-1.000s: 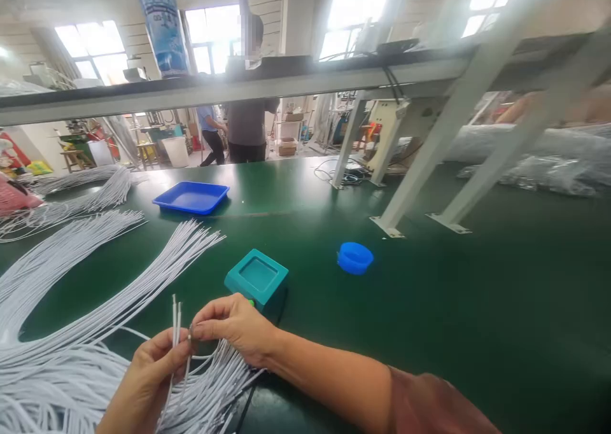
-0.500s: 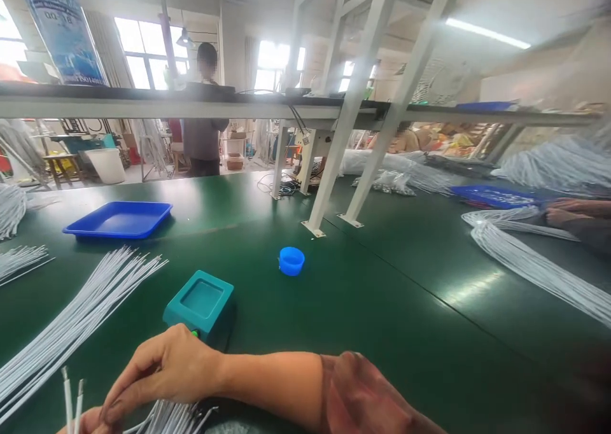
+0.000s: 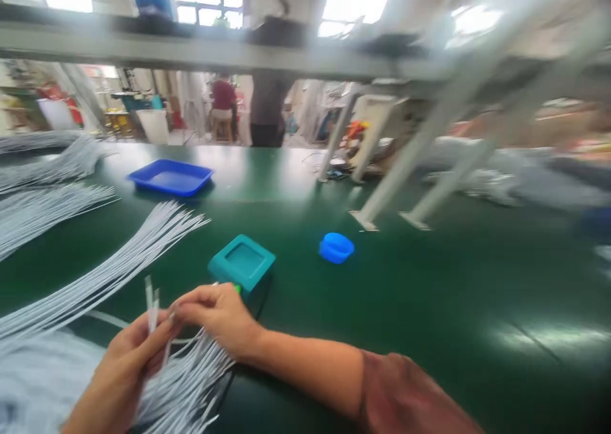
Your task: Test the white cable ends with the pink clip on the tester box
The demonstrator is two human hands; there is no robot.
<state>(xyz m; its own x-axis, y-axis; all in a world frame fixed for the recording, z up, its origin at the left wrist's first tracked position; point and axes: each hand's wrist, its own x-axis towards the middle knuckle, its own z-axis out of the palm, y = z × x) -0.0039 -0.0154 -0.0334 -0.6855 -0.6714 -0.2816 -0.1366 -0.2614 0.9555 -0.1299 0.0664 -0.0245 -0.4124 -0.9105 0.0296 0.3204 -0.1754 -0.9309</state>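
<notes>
My left hand (image 3: 128, 364) is closed on a few thin white wires (image 3: 152, 307), whose tips stick up above its fingers. The fingertips of my right hand (image 3: 219, 316) are pinched together against my left fingertips; what they grip is too small and blurred to name. Under both hands lies a bundle of white wires (image 3: 191, 383). Just beyond my right hand sits a teal box (image 3: 243, 260) with a square recess on top, partly covered by that hand.
A round blue cup (image 3: 337, 248) stands right of the teal box. Long white wire bundles (image 3: 114, 275) lie at the left, near a blue tray (image 3: 172, 178). White metal posts (image 3: 405, 160) rise from the green table (image 3: 429, 307). Two people are in the background.
The view has swung left and down, so the table's things appear farther right. Both hands now show more fully, still together at the wires. The hand at the far right has left the view.
</notes>
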